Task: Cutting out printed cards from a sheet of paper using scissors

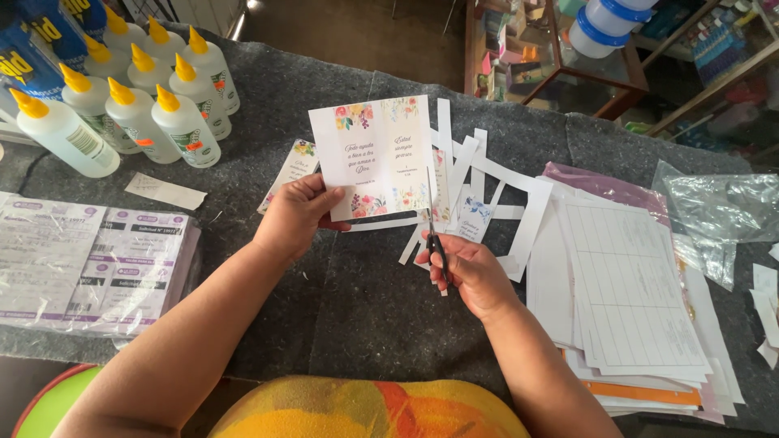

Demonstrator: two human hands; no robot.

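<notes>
Grey felt covers the table (pixel 357 300). The left hand (pixel 296 212) pinches a floral printed card (pixel 377 158) by its lower left edge, holding it up; the right hand (pixel 471 272) grips scissors (pixel 434 235), blades raised at the card's right edge. White strips (pixel 487 174) beyond the right hand and a trimmed card (pixel 294 166) past the left suggest several cuts are done; this sheet's two panels remain joined. The scissor handles are hidden in the fingers, so blade opening is unclear.

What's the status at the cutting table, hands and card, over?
Left hand grips floral printed card. Right hand holds scissors, blades at card's right edge. Paper strips lie behind; nothing blocks the cut.
</notes>
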